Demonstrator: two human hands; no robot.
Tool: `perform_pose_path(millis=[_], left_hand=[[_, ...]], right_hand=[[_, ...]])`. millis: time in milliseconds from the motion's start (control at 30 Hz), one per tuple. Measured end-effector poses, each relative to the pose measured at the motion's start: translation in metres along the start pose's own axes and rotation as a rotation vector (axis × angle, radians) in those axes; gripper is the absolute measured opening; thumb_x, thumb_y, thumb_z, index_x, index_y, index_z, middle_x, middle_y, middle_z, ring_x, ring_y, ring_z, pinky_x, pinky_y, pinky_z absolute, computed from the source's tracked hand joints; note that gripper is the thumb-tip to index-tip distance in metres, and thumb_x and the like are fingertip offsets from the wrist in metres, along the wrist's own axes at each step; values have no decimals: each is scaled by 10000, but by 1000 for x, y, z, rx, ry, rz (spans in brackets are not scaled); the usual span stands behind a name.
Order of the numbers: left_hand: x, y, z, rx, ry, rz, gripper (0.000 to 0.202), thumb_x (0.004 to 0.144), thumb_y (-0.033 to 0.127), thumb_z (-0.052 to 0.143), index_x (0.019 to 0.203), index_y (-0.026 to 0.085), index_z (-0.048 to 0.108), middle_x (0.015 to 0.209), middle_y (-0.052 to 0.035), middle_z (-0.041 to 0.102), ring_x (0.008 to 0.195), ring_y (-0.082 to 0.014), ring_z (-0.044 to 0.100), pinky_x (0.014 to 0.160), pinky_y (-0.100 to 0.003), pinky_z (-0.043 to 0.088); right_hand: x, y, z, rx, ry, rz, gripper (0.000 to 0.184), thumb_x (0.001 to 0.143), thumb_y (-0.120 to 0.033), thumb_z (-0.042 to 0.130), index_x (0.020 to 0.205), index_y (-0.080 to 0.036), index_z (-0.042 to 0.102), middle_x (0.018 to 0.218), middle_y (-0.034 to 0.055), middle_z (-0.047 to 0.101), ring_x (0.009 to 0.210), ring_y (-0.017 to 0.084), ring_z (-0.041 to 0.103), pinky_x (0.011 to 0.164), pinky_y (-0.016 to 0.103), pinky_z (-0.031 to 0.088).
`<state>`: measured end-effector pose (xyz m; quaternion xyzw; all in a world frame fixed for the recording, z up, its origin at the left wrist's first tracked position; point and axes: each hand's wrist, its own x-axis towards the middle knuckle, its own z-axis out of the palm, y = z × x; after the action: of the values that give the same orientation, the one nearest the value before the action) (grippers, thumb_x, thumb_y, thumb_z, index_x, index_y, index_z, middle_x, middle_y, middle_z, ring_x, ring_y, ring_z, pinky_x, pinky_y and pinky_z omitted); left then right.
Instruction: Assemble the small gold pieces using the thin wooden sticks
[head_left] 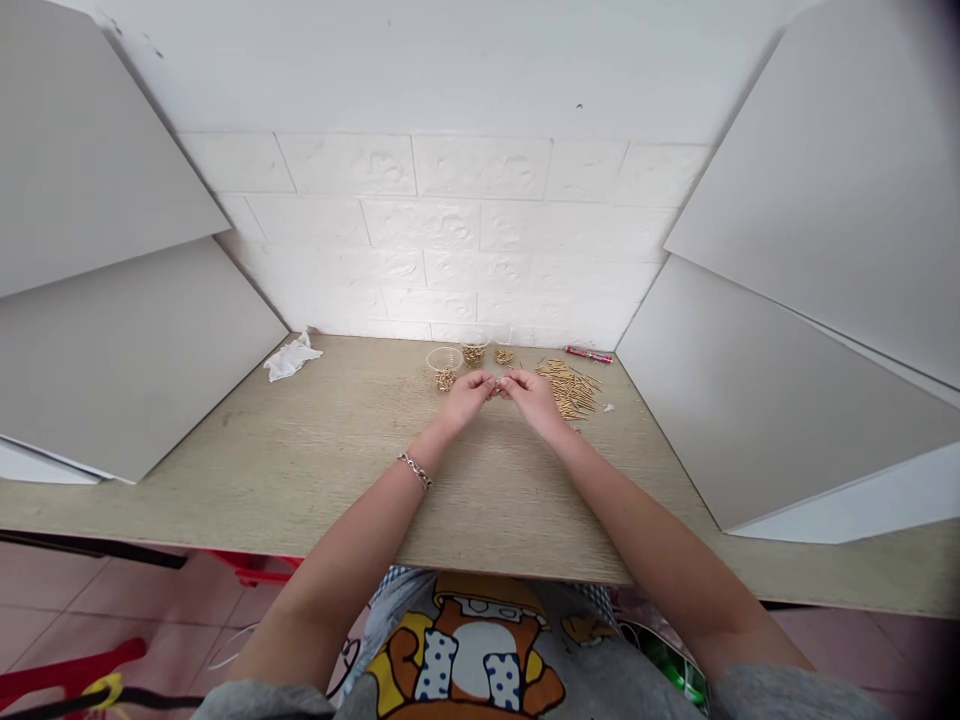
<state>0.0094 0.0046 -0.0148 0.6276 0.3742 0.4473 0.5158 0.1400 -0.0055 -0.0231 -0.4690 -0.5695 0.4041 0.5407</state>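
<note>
Both my hands meet over the middle of the table, fingertips pinched together. My left hand [468, 397] and my right hand [531, 396] close on a small gold-coloured piece between them, too small to name. Beside the right hand lies a spread pile of thin gold-coloured sticks [571, 388]. Just behind the left hand is a heap of small gold-coloured pieces [445, 380], next to a clear round container rim [444, 358]. Two more small gold heaps [473, 355] sit farther back, close to the wall.
The wooden table [315, 440] runs up to a white brick-patterned wall [450, 230]. Grey panels [150, 370] stand on the left and grey panels [780, 400] on the right. A crumpled white tissue [292, 356] lies back left, a red tube-like item [589, 354] back right.
</note>
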Motion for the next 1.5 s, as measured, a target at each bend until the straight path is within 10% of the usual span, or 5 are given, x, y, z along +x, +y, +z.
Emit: perform_pose_path(millis=[200,967,1500], left_hand=[[0,-2,2,-81,26,-28,183,717,290,523,642,123,525,592,14,500,563,-74,426,573,-221,344],[-6,14,-5,768,46,187,208,781,197,404,645,169,559,678,-18,584,678,-138,508,692,-253,373],[-3,14,-11,580,1,175,195,758,263,463,613,170,556,565,13,495,597,-126,446,588,-238,330]], right_hand=[[0,4,2,19,-2,-13,200,674,-359,552,692,-165,600,665,34,625,635,162,584,654,319,480],[-5,-5,-4,-586,80,-291,169,749,-249,473,714,-178,622,685,22,606,642,152,514,627,265,376],[-2,-7,-8,-283,-44,-105,163,712,-306,502,738,-185,608,710,18,618,684,165,563,664,301,434]])
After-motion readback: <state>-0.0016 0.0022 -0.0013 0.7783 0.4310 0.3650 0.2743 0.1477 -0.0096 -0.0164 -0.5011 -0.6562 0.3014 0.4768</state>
